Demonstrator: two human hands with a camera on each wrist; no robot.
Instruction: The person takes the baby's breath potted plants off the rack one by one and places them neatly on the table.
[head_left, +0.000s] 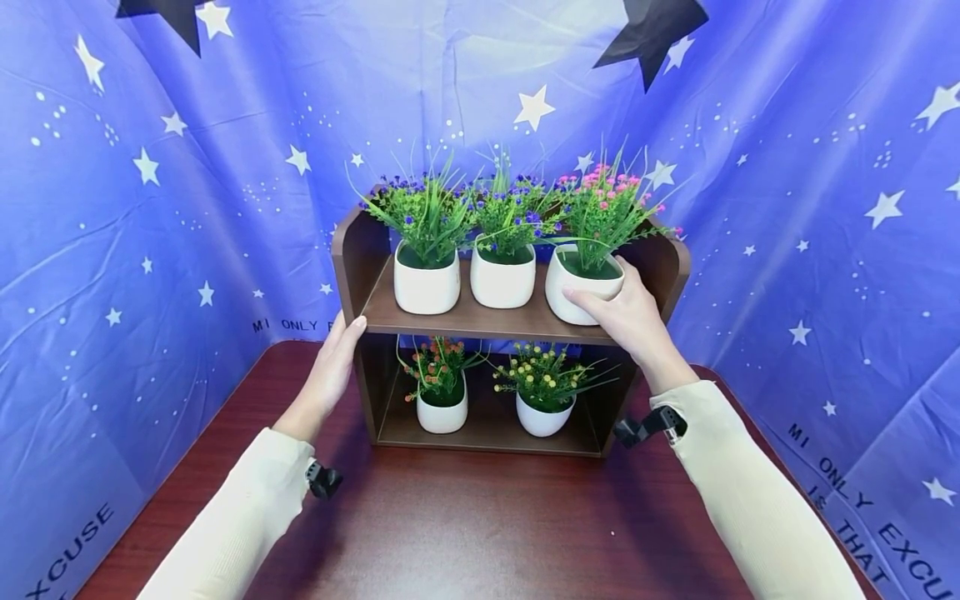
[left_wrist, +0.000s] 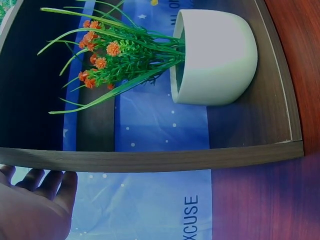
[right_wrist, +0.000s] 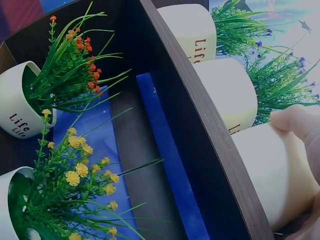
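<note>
A small brown two-tier shelf stands on the table. My right hand grips the white pot of the pink-flowered potted plant at the right end of the upper tier. In the right wrist view, the thumb lies against that pot's wall. Against the shelf's left side panel rests my left hand, its fingers extended along the outer face. Two purple-flowered potted plants, one at the left and one in the middle, share the upper tier.
On the lower tier sit an orange-flowered potted plant and a yellow-flowered potted plant. The dark red table extends in front of the shelf. A blue star-printed curtain hangs behind and on both sides.
</note>
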